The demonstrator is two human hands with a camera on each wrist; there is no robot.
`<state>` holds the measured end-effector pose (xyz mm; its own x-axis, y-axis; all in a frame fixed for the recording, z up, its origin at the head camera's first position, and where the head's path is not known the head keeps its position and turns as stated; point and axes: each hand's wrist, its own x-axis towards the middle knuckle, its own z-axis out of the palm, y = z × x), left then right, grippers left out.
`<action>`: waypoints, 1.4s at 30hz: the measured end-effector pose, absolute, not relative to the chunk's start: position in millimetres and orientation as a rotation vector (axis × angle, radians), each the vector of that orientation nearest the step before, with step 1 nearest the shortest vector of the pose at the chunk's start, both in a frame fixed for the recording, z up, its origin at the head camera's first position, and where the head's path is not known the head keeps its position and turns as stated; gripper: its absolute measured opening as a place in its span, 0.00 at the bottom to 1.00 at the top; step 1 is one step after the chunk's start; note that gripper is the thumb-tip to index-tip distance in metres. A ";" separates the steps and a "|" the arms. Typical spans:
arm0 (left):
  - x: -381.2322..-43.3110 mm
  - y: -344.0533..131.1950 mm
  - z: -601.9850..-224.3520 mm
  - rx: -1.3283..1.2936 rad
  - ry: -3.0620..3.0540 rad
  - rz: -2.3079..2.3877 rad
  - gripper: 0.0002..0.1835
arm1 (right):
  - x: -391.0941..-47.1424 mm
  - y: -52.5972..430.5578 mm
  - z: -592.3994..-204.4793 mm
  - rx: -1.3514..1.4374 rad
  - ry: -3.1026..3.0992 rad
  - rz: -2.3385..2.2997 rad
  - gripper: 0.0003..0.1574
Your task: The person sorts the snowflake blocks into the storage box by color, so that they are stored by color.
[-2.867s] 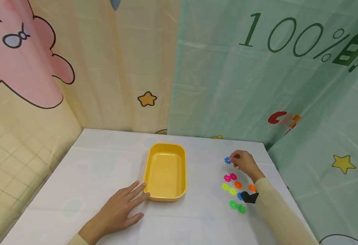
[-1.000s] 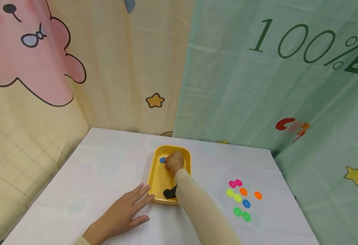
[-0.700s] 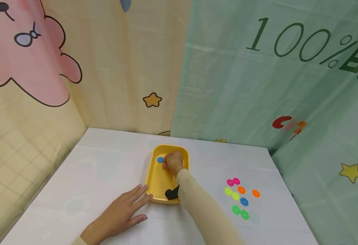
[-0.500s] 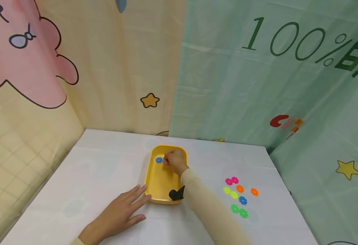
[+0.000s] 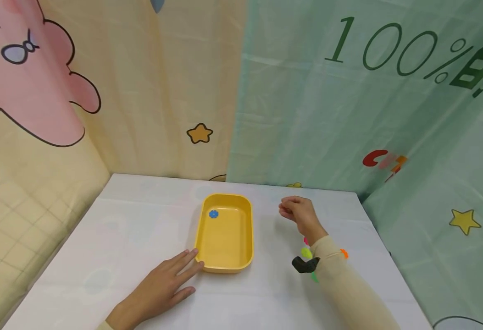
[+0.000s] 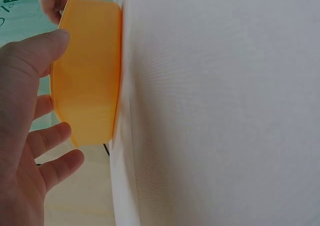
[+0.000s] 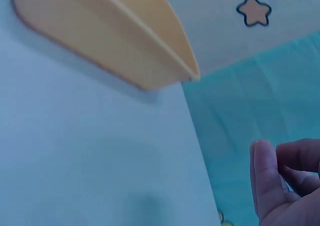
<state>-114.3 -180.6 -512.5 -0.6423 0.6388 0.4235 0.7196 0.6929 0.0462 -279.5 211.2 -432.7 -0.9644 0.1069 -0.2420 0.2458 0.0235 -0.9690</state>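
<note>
A yellow plastic tray (image 5: pixel 225 245) stands on the white table. Inside it, near the far left corner, lies a blue flower-shaped disc (image 5: pixel 213 214). My left hand (image 5: pixel 160 282) touches the tray's near left corner with spread, straight fingers. In the left wrist view its thumb and fingertips are right at the tray's rim. To the right of the tray, my right hand (image 5: pixel 301 215) is above the table, its fingers loosely curled. The right wrist view shows nothing between its thumb (image 7: pixel 265 171) and fingers.
More discs lie on the right under my right forearm, mostly hidden: a yellow-green disc (image 5: pixel 306 253), an orange disc (image 5: pixel 344 253), and bits of pink and green. A black piece (image 5: pixel 305 265) sits on my right wrist. Printed curtains (image 5: pixel 299 114) rise behind the table.
My right hand brought a blue disc into the tray and let it go. In the last half second it moved out of the tray to the right. My left hand stayed at the tray's corner.
</note>
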 end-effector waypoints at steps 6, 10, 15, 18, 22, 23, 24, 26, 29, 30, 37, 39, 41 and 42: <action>-116.1 -180.1 -514.4 -1.065 -2.522 -0.306 0.35 | -253.4 290.8 -450.8 0.462 2.325 -1.854 0.24; -116.7 -179.7 -516.3 -1.069 -2.496 -0.331 0.35 | -233.4 322.1 -460.6 0.451 2.439 -1.642 0.27; -116.9 -179.3 -517.5 -1.082 -2.468 -0.360 0.33 | -212.0 344.4 -471.8 0.432 2.572 -1.398 0.23; -116.9 -180.7 -517.3 -1.088 -2.448 -0.366 0.31 | -201.4 348.7 -478.4 0.408 2.615 -1.278 0.18; -118.6 -182.4 -517.1 -1.096 -2.422 -0.374 0.30 | -191.8 349.5 -482.8 0.372 2.643 -1.203 0.15; -119.2 -182.5 -517.4 -1.100 -2.420 -0.375 0.30 | -190.5 349.7 -483.6 0.376 2.648 -1.189 0.14; -119.6 -182.5 -517.6 -1.103 -2.419 -0.376 0.30 | -188.8 349.5 -483.6 0.375 2.652 -1.174 0.14; -120.0 -182.3 -518.0 -1.105 -2.426 -0.378 0.31 | -185.6 348.6 -484.0 0.382 2.650 -1.154 0.13; -119.7 -182.4 -518.4 -1.104 -2.434 -0.382 0.32 | -183.2 346.6 -485.5 0.395 2.648 -1.122 0.14; -119.4 -182.5 -518.3 -1.104 -2.436 -0.383 0.32 | -182.5 345.8 -485.9 0.397 2.647 -1.117 0.15; -118.1 -182.7 -517.6 -1.105 -2.407 -0.391 0.30 | -182.4 345.3 -490.5 0.393 2.685 -1.050 0.21; -118.5 -182.8 -517.6 -1.104 -2.411 -0.388 0.31 | -182.4 345.4 -491.7 0.393 2.693 -1.040 0.21; -118.9 -183.0 -517.9 -1.102 -2.420 -0.383 0.31 | -182.9 345.7 -493.5 0.392 2.706 -1.027 0.21; -119.1 -183.1 -518.1 -1.101 -2.424 -0.382 0.32 | -182.9 345.6 -493.9 0.388 2.711 -1.023 0.22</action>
<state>-119.1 -183.1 -518.1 -0.5815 0.6386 0.5040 0.7626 0.6436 0.0644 -182.9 345.6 -493.9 -0.9416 0.1673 -0.2923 0.3187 0.7234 -0.6125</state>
